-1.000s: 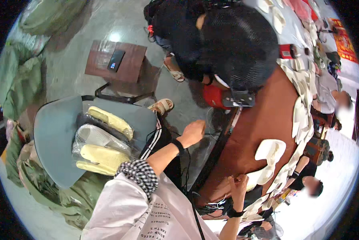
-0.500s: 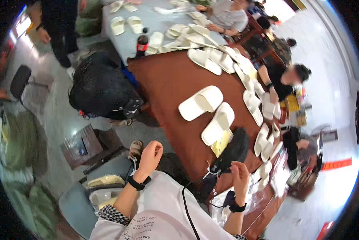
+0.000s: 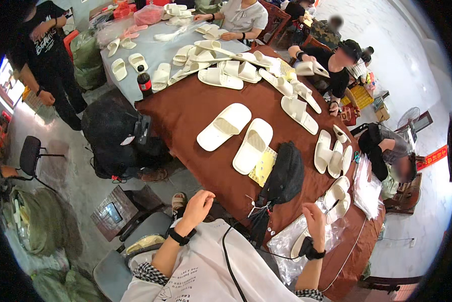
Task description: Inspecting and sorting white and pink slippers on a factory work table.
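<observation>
My left hand (image 3: pixel 196 207) is raised in front of the table's near left edge, its fingers loosely bent with nothing in them. My right hand (image 3: pixel 314 221) is held up near the clear plastic bag (image 3: pixel 289 249), fingers loosely extended and holding nothing. Beyond my hands, a white slide slipper (image 3: pixel 224 127) and a second white slipper (image 3: pixel 253 146) lie side by side on the brown tablecloth (image 3: pixel 185 118). A yellow printed sheet (image 3: pixel 264 167) pokes out from under the second one. Between it and my right hand lies a black pouch (image 3: pixel 286 173).
More white slippers (image 3: pixel 221 78) crowd the table's far and right sides. A dark cola bottle (image 3: pixel 144 83) stands at the far left corner. A black backpack (image 3: pixel 112 133) and a grey chair (image 3: pixel 112 272) are to the left. Several people sit around the table; one stands far left.
The view has shifted, showing more of the table's far end. Both my hands remain raised and apart, without anything in them. The person across on the right has lifted slippers off the table.
</observation>
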